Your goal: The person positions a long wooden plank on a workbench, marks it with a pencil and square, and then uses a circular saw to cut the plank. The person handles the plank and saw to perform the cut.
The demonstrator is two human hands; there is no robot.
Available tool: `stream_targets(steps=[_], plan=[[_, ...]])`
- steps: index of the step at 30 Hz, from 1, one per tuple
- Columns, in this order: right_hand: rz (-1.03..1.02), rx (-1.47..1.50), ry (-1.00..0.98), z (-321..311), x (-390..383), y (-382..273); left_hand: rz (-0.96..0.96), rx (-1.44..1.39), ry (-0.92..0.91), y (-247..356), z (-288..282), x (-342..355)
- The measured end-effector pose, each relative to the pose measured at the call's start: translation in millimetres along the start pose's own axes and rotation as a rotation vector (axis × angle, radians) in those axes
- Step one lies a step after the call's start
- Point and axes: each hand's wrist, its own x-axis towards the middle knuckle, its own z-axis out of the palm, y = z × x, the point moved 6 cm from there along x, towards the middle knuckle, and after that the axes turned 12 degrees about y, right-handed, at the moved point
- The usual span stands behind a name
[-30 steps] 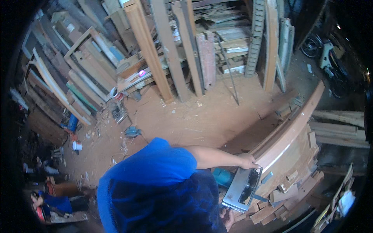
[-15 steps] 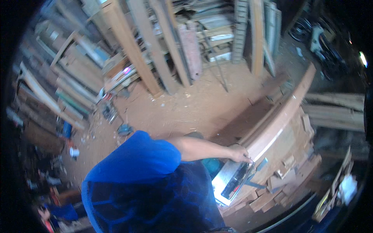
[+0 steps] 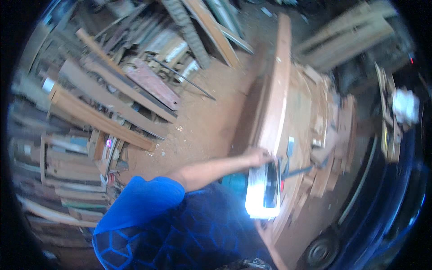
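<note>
A bright metal-plated power tool (image 3: 257, 191) with a dark slot and a teal body (image 3: 235, 183) lies in front of my torso. My left hand (image 3: 260, 157) is at its far end, fingers curled together at the edge; what they pinch is too blurred to make out. Close to that hand ends a long curved wooden beam (image 3: 278, 90), which runs away from me. My right hand (image 3: 265, 228) is at the tool's near end, its fingers mostly hidden under it. A small flat-bladed tool (image 3: 290, 146) lies to the right on the wooden work surface (image 3: 294, 105).
Wood offcuts (image 3: 321, 153) are piled along the right side of the work surface. A dark blue vehicle (image 3: 382, 193) stands at the right, with a white bundle (image 3: 405, 106) on boards near it. Planks (image 3: 101, 119) lean and lie in stacks at the left.
My view has swung to the right, so the beam now points nearly straight away. My right hand has come into sight at the tool's near end. My left hand stays at its far end.
</note>
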Motion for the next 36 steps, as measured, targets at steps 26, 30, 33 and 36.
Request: stream_targets(steps=[26, 30, 33, 36], plan=[[0.166, 0.609, 0.102, -111.4, 146.9, 48.4, -0.575, -0.696, -0.078, -85.6, 29.9, -14.2], [0.120, 0.653, 0.082, -113.7, 140.5, 43.6, -0.560, -0.686, -0.050, -75.6, 23.7, -23.1], [-0.037, 0.586, 0.158, -113.1, 120.9, 11.7, -0.553, -0.745, -0.068, -70.6, 20.9, -33.9], [-0.117, 0.597, 0.370, -106.6, 138.7, 39.6, -0.537, -0.809, -0.073, -68.7, 22.1, -36.4]])
